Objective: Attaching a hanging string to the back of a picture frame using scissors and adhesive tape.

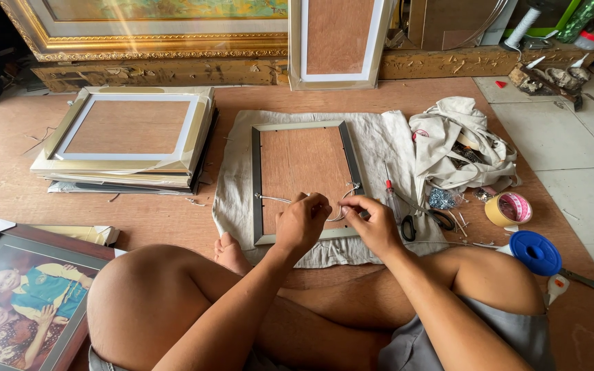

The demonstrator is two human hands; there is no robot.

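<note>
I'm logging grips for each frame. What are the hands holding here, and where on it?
Both hands, left hand and right hand, pinch a thin hanging wire near its middle, over the back of the picture frame. The exact fingertip contact is hidden.

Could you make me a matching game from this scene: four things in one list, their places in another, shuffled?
Things:
1. frame
2. scissors
3. blue spool
4. photo

Places:
A. bottom left corner of the view, by the knee
B. face down on the grey cloth, under both hands
C. on the cloth's right edge, beside the right hand
D. far right on the board, below the tape roll

Pairs: 1-B, 2-C, 3-D, 4-A. The left hand and the right one pinch a thin wire over the frame's back.
</note>
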